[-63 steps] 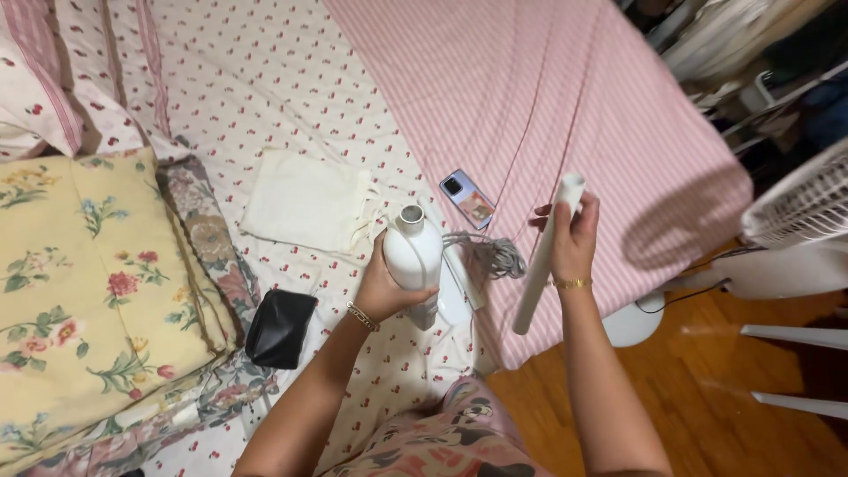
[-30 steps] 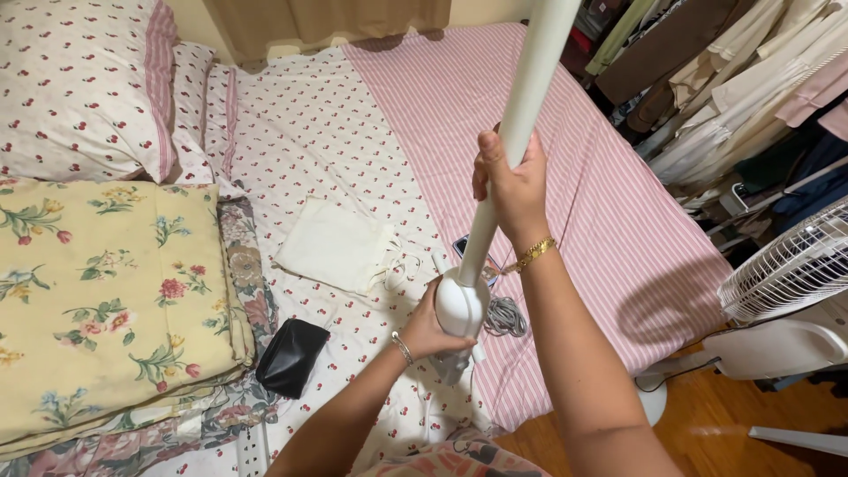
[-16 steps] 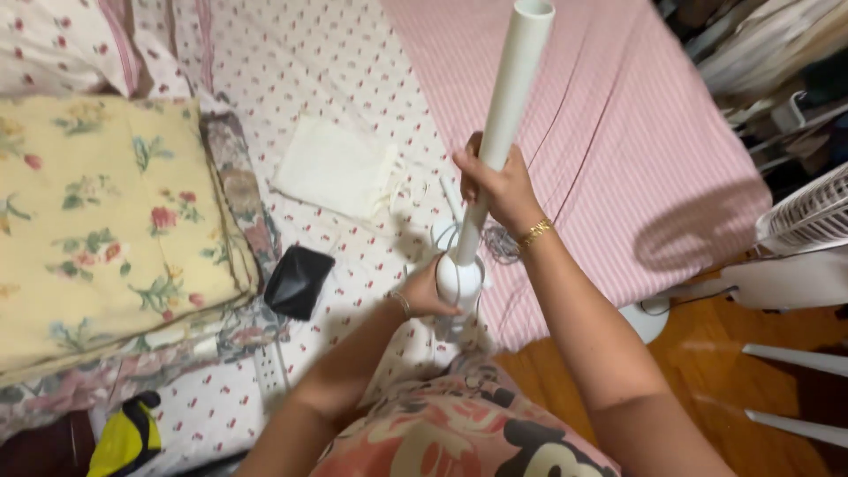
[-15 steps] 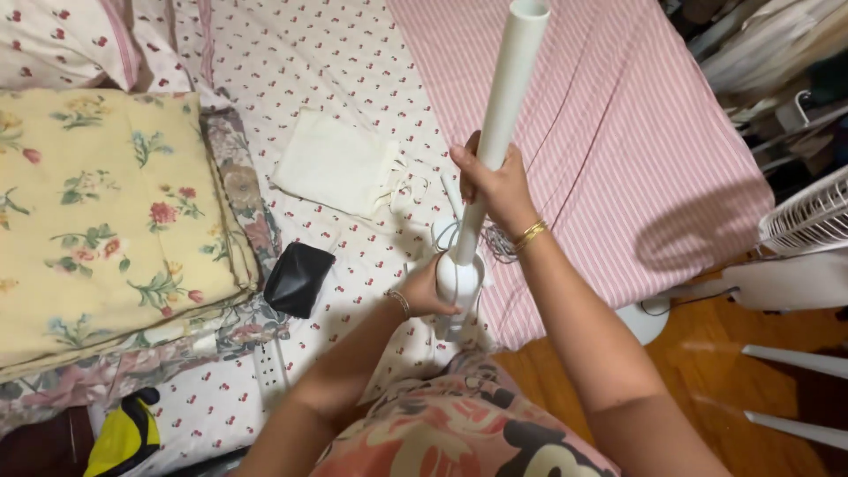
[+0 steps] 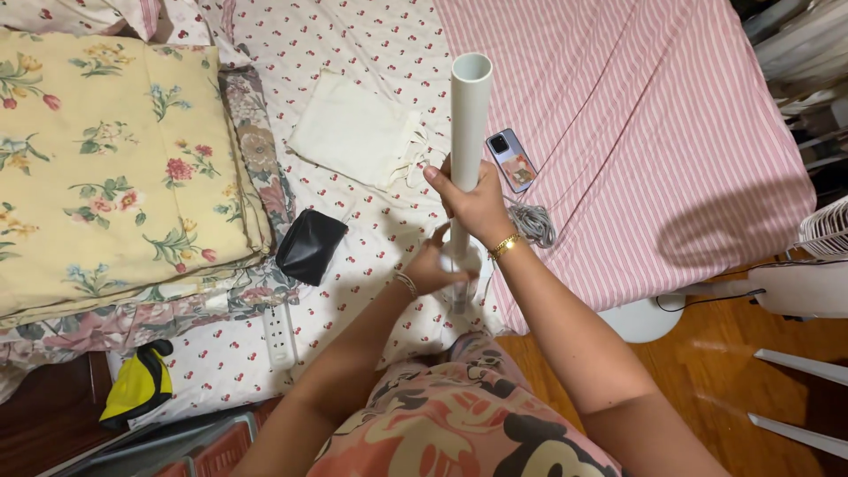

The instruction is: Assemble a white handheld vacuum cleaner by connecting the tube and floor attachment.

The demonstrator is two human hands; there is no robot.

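Tube [image 5: 467, 124] now upright; hands [image 5: 477, 201] hide its white base [image 5: 459, 265].

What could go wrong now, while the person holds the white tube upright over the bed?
The white tube stands tall above the right hand; if it tips, it may fall on the phone beside it. The left hand steadies only the white base piece, so the joint might slip. The grey cord lies close and may snag.
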